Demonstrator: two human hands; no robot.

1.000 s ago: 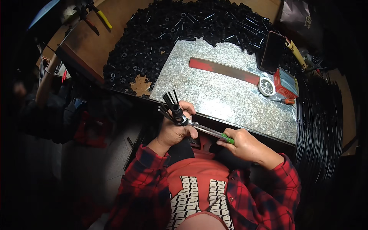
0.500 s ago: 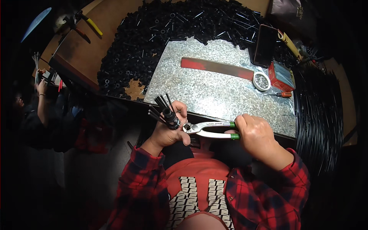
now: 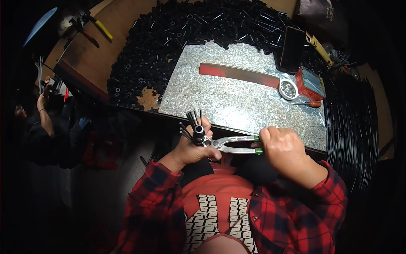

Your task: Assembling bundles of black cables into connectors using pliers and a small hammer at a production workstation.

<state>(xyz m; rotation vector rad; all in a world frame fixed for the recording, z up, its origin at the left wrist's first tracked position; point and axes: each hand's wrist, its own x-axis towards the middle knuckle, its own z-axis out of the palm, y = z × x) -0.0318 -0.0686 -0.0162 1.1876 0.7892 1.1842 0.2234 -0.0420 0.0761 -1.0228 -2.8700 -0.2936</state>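
My left hand [image 3: 195,151] is closed round a black tubular hub [image 3: 199,132], with several thin black rods [image 3: 192,120] fanning out from it. The hub's round open end faces up. In my right hand [image 3: 282,148] are the green-tipped handles of silver end-cutting pincers [image 3: 230,141], held level in front of me. The pincers' jaws reach the side of the hub, beside my left fingers. Fingers and the hub partly hide the jaws, so I cannot tell what they bite on.
Black small parts [image 3: 169,38] heap along the back of the table. On the speckled board [image 3: 237,101] lie a red-brown strip [image 3: 237,75], a white round dish [image 3: 289,89], a red box [image 3: 309,84] and a screwdriver [image 3: 312,104]. Long black rods [image 3: 351,131] stand right. A co-worker's arm [image 3: 45,118] shows left.
My left hand and the hub have moved slightly right and down, and the hub's end has turned up. The pincers' jaws have shifted with it; my right hand is nearly still.
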